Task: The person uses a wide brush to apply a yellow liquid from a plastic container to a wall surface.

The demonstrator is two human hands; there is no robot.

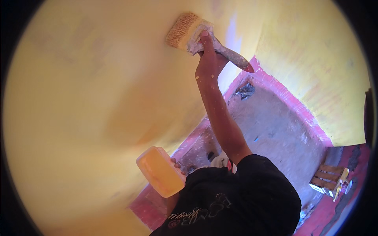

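Note:
My right hand (pixel 209 50) grips a wide paintbrush (pixel 190 34) near its ferrule, thumb along the paint-caked metal. The bristles are coated in yellowish paint and lie at or close to the yellow wall (pixel 88 73); whether they touch is unclear. The brush's worn handle points down to the right. Lower down, my left hand (pixel 177 166) holds a yellow-orange plastic container (pixel 161 172) against its far side, close to my black shirt. Only some of its fingers show, and the container's contents are hidden. Paint specks dot my right forearm.
A pink band (pixel 295 103) runs along the bottom of the walls, around a grey, stained floor (pixel 268 124). Crumpled dark plastic (pixel 245 91) lies in the corner. A wooden slatted crate (pixel 329 177) stands at the lower right, with a small round container (pixel 346 187) beside it.

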